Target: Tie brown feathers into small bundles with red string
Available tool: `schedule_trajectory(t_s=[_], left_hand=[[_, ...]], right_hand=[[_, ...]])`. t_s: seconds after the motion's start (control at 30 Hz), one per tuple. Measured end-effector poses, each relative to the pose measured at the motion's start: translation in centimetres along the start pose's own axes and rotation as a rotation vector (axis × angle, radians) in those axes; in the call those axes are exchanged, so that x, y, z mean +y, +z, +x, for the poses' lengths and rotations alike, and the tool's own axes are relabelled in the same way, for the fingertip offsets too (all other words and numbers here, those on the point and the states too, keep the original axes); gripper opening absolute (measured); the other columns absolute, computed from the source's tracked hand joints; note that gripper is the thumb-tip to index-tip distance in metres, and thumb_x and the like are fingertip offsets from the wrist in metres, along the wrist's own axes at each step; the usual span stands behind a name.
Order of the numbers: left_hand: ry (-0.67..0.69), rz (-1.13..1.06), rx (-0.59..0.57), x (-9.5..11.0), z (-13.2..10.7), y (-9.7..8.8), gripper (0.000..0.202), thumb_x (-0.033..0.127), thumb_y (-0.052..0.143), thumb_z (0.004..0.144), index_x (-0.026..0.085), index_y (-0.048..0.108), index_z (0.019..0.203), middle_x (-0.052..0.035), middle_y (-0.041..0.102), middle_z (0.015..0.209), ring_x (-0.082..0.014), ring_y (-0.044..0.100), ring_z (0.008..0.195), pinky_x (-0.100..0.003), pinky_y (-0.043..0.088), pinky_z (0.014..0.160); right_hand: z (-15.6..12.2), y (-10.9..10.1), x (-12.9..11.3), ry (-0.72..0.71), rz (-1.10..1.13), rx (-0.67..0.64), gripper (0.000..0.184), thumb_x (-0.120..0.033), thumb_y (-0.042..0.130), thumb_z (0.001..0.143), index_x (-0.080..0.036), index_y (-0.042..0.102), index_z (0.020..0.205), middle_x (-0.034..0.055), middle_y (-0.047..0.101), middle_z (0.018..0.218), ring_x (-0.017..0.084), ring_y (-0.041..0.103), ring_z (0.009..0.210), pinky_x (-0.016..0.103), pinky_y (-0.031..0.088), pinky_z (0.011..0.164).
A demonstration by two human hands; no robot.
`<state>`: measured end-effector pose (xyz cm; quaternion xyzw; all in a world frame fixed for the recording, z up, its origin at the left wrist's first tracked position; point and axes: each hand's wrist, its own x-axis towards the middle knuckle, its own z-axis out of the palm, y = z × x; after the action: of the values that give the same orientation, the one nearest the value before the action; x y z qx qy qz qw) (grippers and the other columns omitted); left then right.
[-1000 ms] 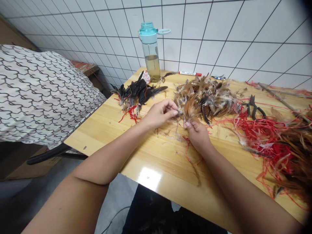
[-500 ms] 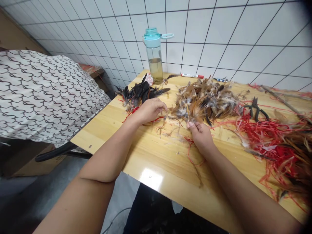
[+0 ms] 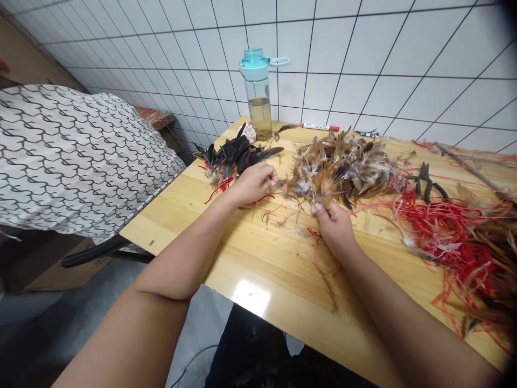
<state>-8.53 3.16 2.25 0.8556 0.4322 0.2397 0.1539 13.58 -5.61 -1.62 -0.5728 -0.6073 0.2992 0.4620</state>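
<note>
My left hand (image 3: 258,180) is closed, its fingers curled together just above the table between two feather piles. A wispy bit shows by its fingertips, too small to name. My right hand (image 3: 333,221) pinches the base of a brown feather (image 3: 323,189) between thumb and fingers, its vane pointing away from me. Behind it lies a heap of brown and grey feathers (image 3: 355,164). Beyond my left hand sits a bunch of black feathers (image 3: 234,151) with red string (image 3: 222,184) at its near side. Fluff and thin scraps are scattered between my hands.
A water bottle (image 3: 258,102) stands by the tiled wall (image 3: 343,48), with a red-capped marker (image 3: 320,127) beside it. Pliers (image 3: 425,183) lie at the right, behind tangled red strings (image 3: 436,226). A patterned cloth (image 3: 81,161) hangs left of the wooden table (image 3: 169,226).
The fingers of my left hand have curled in more tightly. My right hand keeps its pinch at nearly the same spot. The whole view has shifted very slightly.
</note>
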Motion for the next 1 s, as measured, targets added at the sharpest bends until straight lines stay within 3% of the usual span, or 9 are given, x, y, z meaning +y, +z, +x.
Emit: schedule_trajectory(t_s=[0.1, 0.2, 0.4, 0.57, 0.8, 1.0], left_hand=[[-0.094, -0.240, 0.084, 1.1, -0.1, -0.6, 0.006, 0.021, 0.053, 0.080, 0.016, 0.055, 0.082, -0.0008, 0.056, 0.079, -0.0117, 0.049, 0.073, -0.024, 0.039, 0.070], [-0.156, -0.522, 0.082, 2.4, -0.2, -0.4, 0.010, 0.024, 0.057, 0.080, 0.016, 0.051, 0.081, 0.0010, 0.054, 0.074, -0.0092, 0.049, 0.068, -0.023, 0.039, 0.066], [-0.250, -0.984, -0.174, 5.4, -0.7, 2.1, 0.022, 0.028, 0.066, 0.077, 0.015, 0.048, 0.078, -0.0007, 0.060, 0.067, -0.0081, 0.054, 0.060, -0.022, 0.044, 0.061], [-0.263, -1.068, -0.158, 6.8, -1.0, 4.0, 0.024, 0.026, 0.069, 0.074, 0.014, 0.049, 0.075, 0.0022, 0.057, 0.063, -0.0053, 0.051, 0.057, -0.018, 0.040, 0.056], [-0.312, -1.098, -0.107, 7.0, -1.0, 3.9, 0.026, 0.027, 0.071, 0.072, 0.014, 0.049, 0.075, 0.0021, 0.058, 0.062, -0.0054, 0.051, 0.054, -0.018, 0.038, 0.055], [-0.236, -1.036, -0.067, 6.8, -1.0, 4.6, 0.026, 0.031, 0.068, 0.076, 0.015, 0.047, 0.076, 0.0044, 0.052, 0.063, -0.0058, 0.050, 0.058, -0.018, 0.037, 0.057]], right_hand=[[0.0, 0.0, 0.1, -0.003, -0.005, 0.009, 0.023, -0.037, 0.045, 0.080, -0.022, 0.054, 0.066, 0.0018, 0.056, 0.064, 0.018, 0.052, 0.068, 0.031, 0.040, 0.066], [0.1, 0.1, 0.3, -0.010, -0.028, 0.038, 0.023, -0.035, 0.046, 0.080, -0.021, 0.056, 0.065, 0.0013, 0.056, 0.062, 0.017, 0.052, 0.066, 0.030, 0.039, 0.065], [0.1, 0.1, 0.2, -0.054, -0.071, 0.060, 0.023, -0.032, 0.049, 0.079, -0.020, 0.061, 0.062, 0.0027, 0.060, 0.062, 0.017, 0.052, 0.064, 0.031, 0.040, 0.065], [0.2, 0.3, 0.4, -0.067, -0.109, 0.037, 0.024, -0.029, 0.051, 0.078, -0.020, 0.060, 0.058, 0.0018, 0.057, 0.060, 0.016, 0.050, 0.061, 0.029, 0.040, 0.063], [0.3, 0.3, 0.9, -0.071, -0.180, 0.036, 0.027, -0.027, 0.053, 0.079, -0.020, 0.052, 0.053, 0.0010, 0.052, 0.058, 0.015, 0.048, 0.060, 0.029, 0.036, 0.060], [0.3, 0.3, 0.4, -0.040, -0.150, -0.006, 0.028, -0.030, 0.053, 0.078, -0.020, 0.051, 0.051, 0.0011, 0.051, 0.059, 0.015, 0.048, 0.060, 0.029, 0.036, 0.061]])
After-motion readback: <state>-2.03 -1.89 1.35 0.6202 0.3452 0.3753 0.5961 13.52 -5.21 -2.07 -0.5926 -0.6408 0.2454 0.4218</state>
